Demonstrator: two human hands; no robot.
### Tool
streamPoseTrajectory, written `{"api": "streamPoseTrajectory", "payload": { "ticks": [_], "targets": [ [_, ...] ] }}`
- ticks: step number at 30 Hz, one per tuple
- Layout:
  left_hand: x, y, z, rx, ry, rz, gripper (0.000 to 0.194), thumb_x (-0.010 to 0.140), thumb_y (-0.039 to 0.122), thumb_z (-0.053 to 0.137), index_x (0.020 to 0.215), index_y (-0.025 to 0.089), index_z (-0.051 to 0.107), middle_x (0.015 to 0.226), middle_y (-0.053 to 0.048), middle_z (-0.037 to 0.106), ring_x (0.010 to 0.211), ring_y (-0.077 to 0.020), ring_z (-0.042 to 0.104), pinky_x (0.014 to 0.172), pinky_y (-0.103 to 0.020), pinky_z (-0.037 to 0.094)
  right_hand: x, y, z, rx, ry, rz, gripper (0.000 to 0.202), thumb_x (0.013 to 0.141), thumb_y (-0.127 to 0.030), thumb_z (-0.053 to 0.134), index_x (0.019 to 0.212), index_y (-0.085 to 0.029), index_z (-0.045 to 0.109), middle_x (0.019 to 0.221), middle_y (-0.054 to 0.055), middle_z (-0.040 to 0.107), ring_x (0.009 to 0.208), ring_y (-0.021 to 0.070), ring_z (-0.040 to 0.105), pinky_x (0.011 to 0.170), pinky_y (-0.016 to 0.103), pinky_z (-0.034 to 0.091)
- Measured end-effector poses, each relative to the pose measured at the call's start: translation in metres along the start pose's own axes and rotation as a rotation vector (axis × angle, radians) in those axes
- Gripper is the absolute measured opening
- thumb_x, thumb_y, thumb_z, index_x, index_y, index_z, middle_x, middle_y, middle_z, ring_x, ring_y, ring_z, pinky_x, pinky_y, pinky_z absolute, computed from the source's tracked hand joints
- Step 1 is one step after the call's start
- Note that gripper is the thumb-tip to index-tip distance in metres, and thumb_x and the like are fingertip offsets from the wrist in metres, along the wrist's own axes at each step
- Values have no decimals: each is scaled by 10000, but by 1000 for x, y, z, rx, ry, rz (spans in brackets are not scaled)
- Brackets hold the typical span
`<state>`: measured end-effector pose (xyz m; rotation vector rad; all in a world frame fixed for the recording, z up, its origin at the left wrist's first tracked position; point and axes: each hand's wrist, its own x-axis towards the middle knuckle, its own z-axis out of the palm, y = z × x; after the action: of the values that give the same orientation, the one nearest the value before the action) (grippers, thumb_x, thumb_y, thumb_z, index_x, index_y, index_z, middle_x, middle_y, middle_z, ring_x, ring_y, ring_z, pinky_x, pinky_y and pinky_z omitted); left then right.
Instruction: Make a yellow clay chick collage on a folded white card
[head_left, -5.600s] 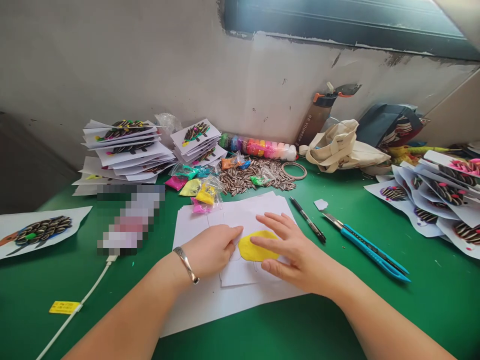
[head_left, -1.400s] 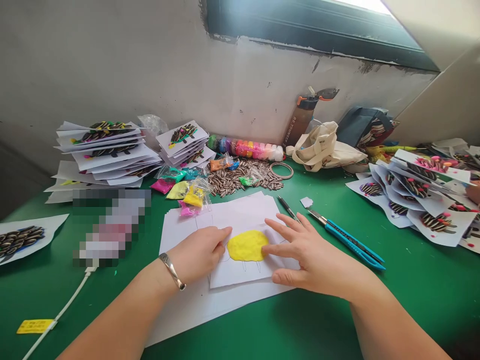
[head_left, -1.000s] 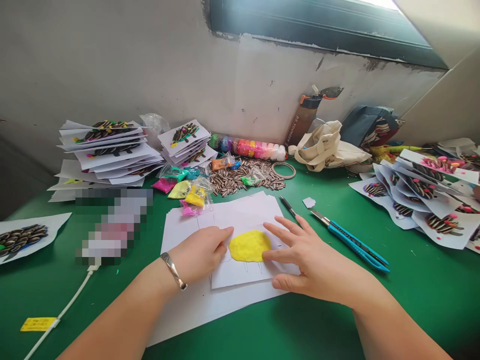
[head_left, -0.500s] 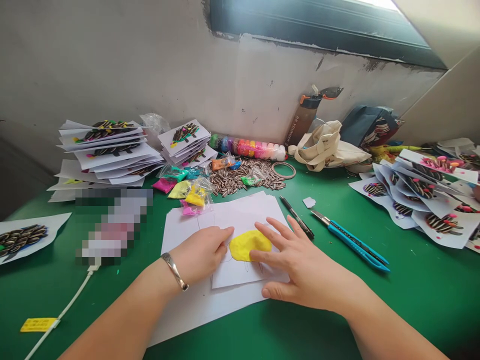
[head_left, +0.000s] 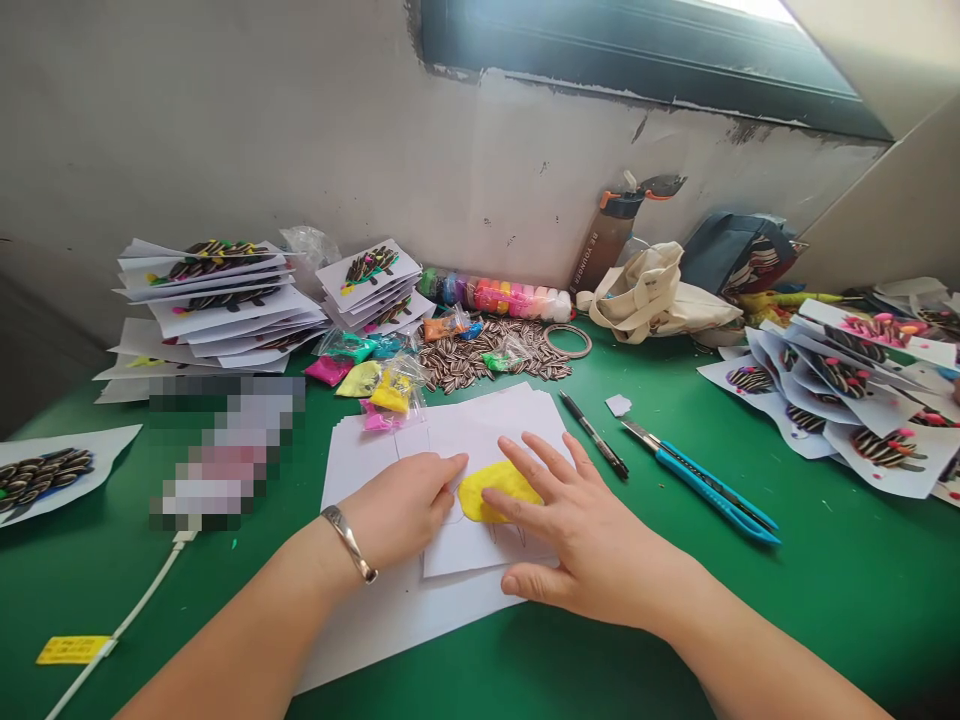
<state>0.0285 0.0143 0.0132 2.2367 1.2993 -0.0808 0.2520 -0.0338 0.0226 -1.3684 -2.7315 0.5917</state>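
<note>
Pressing: right hand (head_left: 592,525) lies flat with its fingers spread, the fingertips pushing down on the yellow clay (head_left: 491,490).
Bracing: left hand (head_left: 397,505) is loosely curled, its fingertips touching the clay's left edge and pinning the top sheet (head_left: 465,545).
Clay: it sits flattened on that sheet, on the paper stack (head_left: 375,620) at mid-bench, partly hidden under the right fingers.
Doing it well: I'd judge even, light pressure from centre outward keeps the patch thin and inside the drawn outline; hold the sheet so nothing slides.
Close by: pen (head_left: 592,435) and blue utility knife (head_left: 705,485) just right of the stack.
Beyond: sunflower seeds (head_left: 480,360) and clay packets (head_left: 375,385) on the green bench (head_left: 825,600).
</note>
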Motion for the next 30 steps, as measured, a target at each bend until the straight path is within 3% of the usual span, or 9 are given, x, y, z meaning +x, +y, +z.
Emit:
{"api": "streamPoseTrajectory", "payload": {
  "ticks": [11,30],
  "targets": [
    [-1,-1,2,-1,-1,-4,398,873,202,357,1227,201,538,990,-89,640,916,-242,586,736,-318,440,6,5,7,-51,34,15,543,836,-658,406,1239,-319,533,1549,30,135,1397,366,83,1073,642,0],
    [0,-1,2,15,4,10,395,867,195,358,1218,203,539,953,-80,642,892,-235,590,725,-309,443,7,12,9,-107,66,48,562,856,-624,401,1342,-343,426,1526,54,222,1374,387,171,1037,688,56]
  ]
}}
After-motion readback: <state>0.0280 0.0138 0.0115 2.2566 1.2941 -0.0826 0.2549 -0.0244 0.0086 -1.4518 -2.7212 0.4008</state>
